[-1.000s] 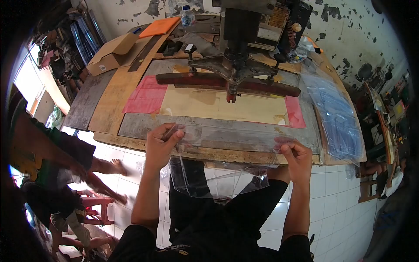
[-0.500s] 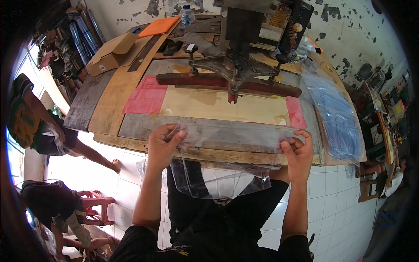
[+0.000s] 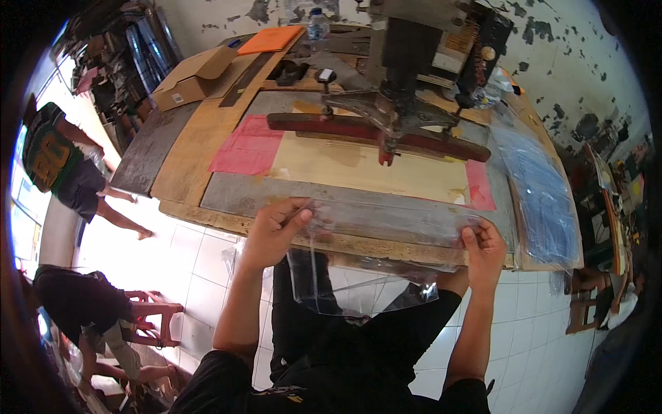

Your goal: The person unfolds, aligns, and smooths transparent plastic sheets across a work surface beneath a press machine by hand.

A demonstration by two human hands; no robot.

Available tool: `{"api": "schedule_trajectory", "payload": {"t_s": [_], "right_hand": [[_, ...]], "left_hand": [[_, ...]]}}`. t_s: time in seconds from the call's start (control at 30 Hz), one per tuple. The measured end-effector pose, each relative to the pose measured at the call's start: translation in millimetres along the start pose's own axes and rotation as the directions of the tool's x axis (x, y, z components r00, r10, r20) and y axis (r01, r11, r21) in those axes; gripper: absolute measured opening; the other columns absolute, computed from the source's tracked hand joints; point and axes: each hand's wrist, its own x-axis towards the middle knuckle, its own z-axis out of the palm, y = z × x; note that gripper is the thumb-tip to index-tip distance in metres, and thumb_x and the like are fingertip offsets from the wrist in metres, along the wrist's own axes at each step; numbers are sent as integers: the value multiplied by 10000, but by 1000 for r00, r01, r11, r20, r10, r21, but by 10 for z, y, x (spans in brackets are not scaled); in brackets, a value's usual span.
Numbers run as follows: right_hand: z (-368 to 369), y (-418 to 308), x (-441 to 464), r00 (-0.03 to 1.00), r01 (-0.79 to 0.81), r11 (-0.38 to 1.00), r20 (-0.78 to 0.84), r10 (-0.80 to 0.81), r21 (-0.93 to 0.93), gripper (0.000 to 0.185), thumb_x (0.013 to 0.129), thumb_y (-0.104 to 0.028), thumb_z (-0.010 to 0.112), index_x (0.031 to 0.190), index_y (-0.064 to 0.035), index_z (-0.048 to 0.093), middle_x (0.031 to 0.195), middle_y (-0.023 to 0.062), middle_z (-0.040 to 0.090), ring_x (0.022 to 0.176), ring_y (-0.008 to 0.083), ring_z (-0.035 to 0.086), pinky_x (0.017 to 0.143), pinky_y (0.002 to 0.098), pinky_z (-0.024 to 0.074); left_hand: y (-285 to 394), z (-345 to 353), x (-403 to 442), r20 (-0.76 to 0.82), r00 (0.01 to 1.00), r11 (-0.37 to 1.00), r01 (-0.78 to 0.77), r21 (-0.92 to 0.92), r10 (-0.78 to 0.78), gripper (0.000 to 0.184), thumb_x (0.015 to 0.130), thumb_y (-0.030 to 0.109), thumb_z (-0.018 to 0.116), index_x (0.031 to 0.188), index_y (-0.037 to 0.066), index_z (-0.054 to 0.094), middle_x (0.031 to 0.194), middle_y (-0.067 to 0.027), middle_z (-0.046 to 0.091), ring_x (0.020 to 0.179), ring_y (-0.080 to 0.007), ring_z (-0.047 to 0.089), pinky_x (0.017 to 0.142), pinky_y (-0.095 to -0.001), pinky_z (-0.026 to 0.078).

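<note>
A clear plastic sheet (image 3: 386,224) is stretched between my two hands at the front edge of the table, its lower part hanging over my lap. My left hand (image 3: 277,231) pinches its upper left corner between thumb and fingers. At the other end, my right hand (image 3: 485,248) grips the upper right corner, fingers curled. Just beyond the sheet lies a cream-coloured pad (image 3: 365,169) with pink strips (image 3: 245,148) at its ends. Above that pad hangs a press head with a long red-brown bar (image 3: 372,134), apart from the plastic.
Stacked clear plastic pieces (image 3: 541,200) lie at the table's right. An open cardboard box (image 3: 189,79), an orange folder (image 3: 271,39) and a water bottle (image 3: 318,26) stand at the back. One person (image 3: 62,159) is on foot at the left; another (image 3: 83,303) sits near a red stool (image 3: 155,317).
The view has shifted, so the table and press appear further right. Both hands keep hold of the sheet, which stays stretched. The person at the left has changed position.
</note>
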Motion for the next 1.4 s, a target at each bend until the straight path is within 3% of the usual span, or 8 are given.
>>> {"api": "schedule_trajectory", "payload": {"t_s": [0.03,0.23,0.67,0.77,0.87,0.93,1.23,1.4], "right_hand": [[-32,35,10,1000,1,1000,14,-1,6,238,1000,-38,733,1209,46,656,1011,82,755,873,128,699,768,270,566],[-244,290,44,995,46,998,-87,-49,-30,253,992,-101,770,1183,22,658,1040,60,730,917,116,667,840,250,522],[-230,-78,-83,995,47,943,-71,-75,-330,454,976,-220,800,1342,-15,628,1107,84,732,980,189,694,944,326,528],[85,-649,-144,750,324,405,-29,-661,-855,555,954,-251,805,1425,-38,605,1159,102,739,986,250,715,971,374,535],[417,-967,-261,696,668,489,239,-677,-562,584,896,-229,850,1405,-41,632,1155,100,743,981,266,720,930,386,551],[610,-1039,-343,790,564,799,420,-448,-209,504,857,-194,887,1301,-42,703,1076,94,739,931,232,717,842,358,558],[707,-911,-334,864,355,935,379,-331,9,181,862,-57,863,1011,-3,775,939,97,711,813,176,688,720,292,530],[699,-1007,-372,834,467,874,396,-384,-136,170,887,-54,838,1021,4,751,941,89,703,826,160,670,735,284,519]], "left_hand": [[18,16,-6,111,992,984,-42,-174,62,318,1106,121,582,1330,-100,626,1149,-178,767,1038,-241,764,893,-348,644],[239,115,-21,241,967,987,-39,-158,76,329,1147,123,474,1356,-96,604,1271,-158,744,1153,-225,724,1017,-359,590],[559,381,103,59,994,996,-94,-5,94,210,1049,99,680,1170,-65,729,1071,-132,798,927,-156,758,769,-279,607],[677,477,72,73,996,998,-55,22,53,202,990,96,764,1128,-50,750,1001,-113,800,890,-149,759,753,-270,600],[781,676,38,145,984,991,-111,68,100,233,942,106,823,1112,-40,757,936,-102,799,868,-141,761,764,-270,599],[896,758,-19,191,975,989,-128,74,112,253,928,113,838,1128,-21,764,924,-115,809,895,-130,770,785,-275,596],[868,641,-100,282,918,909,-348,228,280,240,999,139,735,1231,74,736,913,-154,787,799,-248,796,712,-328,583],[894,673,-62,281,913,926,-347,150,297,305,975,184,762,1256,76,716,910,-147,789,813,-338,783,716,-359,588]]}}
